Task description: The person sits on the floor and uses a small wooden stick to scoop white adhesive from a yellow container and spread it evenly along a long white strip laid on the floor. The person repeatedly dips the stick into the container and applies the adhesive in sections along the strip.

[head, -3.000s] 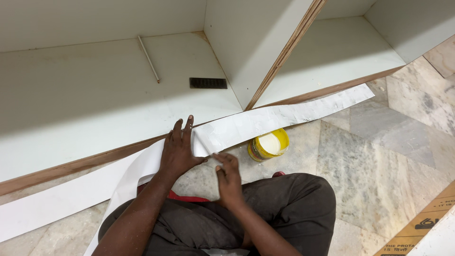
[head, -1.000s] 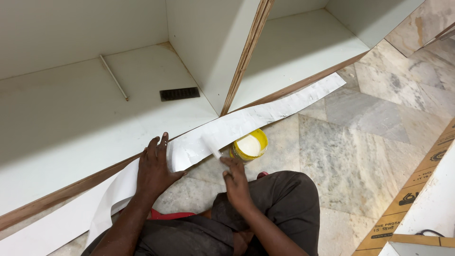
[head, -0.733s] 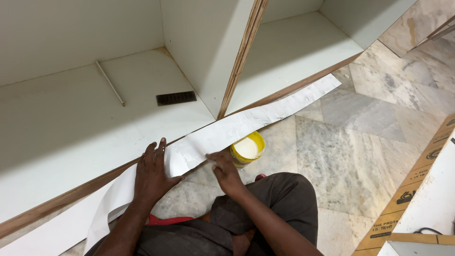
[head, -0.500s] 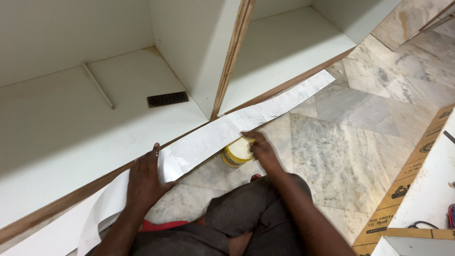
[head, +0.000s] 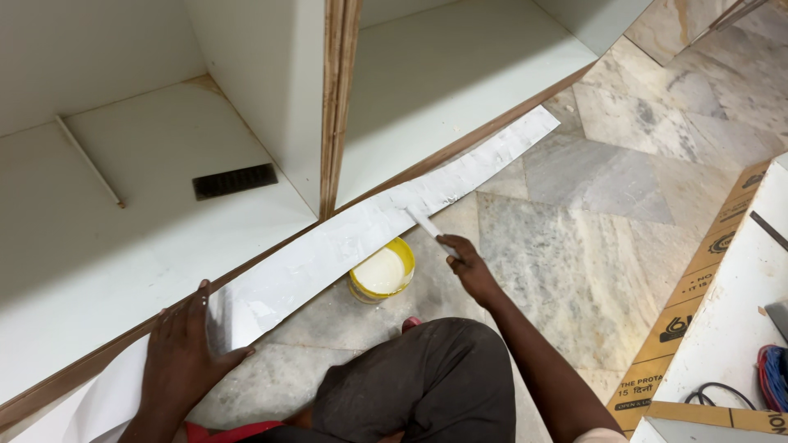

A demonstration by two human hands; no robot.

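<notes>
Right hand (head: pixel 469 269), closed on a flat white spreader (head: pixel 425 223), now moved from the yellow glue tub (head: pixel 381 276) onto the long white laminate strip (head: pixel 345 243); left hand (head: pixel 185 344) pressing flat, fingers spread—glue spreading underway.

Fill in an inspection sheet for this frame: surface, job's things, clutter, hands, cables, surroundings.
Surface: marble floor, grey-veined, beside a white cabinet lying open.
Job's things: long white strip laid along the cabinet's wooden edge; yellow tub of white paste on the floor below it; small flat spreader touching the strip.
Clutter: thin rod and dark slotted vent inside the cabinet.
Hands: left hand pressed flat on the strip's near end; right hand holds the spreader.
Cables: black cable and coloured wires at the lower right.
Surroundings: cardboard-edged white board at right; wooden divider in the cabinet.
</notes>
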